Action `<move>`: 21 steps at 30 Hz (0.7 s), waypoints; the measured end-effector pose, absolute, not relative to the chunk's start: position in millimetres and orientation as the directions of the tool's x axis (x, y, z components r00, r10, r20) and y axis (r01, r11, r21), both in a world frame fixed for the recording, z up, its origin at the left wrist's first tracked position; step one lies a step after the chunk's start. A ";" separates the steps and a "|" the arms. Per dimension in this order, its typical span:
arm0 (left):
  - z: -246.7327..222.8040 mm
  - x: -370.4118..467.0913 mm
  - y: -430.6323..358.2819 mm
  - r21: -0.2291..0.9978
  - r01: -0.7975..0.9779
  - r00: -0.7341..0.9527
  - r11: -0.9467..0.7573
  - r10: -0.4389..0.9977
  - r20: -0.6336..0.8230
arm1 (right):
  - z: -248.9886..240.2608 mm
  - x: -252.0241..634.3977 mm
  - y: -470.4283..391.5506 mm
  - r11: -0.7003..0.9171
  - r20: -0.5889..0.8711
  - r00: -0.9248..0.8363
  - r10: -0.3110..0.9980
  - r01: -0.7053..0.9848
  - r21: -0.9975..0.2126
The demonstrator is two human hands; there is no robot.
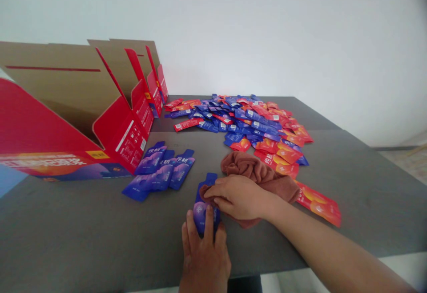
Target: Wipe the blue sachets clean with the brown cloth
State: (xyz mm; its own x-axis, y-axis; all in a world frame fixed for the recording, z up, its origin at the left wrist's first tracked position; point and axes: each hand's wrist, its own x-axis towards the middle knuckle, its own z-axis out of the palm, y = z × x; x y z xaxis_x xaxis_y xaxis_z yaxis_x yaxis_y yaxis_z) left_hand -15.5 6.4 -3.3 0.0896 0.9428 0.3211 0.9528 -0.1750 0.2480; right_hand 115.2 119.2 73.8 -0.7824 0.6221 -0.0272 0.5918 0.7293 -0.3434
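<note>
A blue-purple pouch point(200, 215) lies flat on the table in front of me, its narrow spout end pointing away. My left hand point(206, 253) rests on its near end, fingers stretched out and spread across it. Over the upper part of the same pouch, my right hand point(238, 196) presses a bunched reddish-brown cloth point(256, 168) with its fingertips. Most of the cloth spreads beyond and to the right of that hand. Left of the pouch, several more blue pouches point(163, 175) lie overlapping. A red-orange pouch point(320, 204) sits partly under the cloth's right side.
Open red cardboard boxes point(123, 139) stand in a row along the left of the dark grey table point(83, 235), flaps up. A large heap of blue and red pouches point(247, 121) covers the far middle. Behind the table rises a white wall point(267, 30).
</note>
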 end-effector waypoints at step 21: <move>-14.3 -19.7 5.5 0.151 0.965 0.148 -0.216 0.919 0.366 | 78.5 115.0 115.6 0.758 -0.030 -0.818 0.574 0.545 -0.357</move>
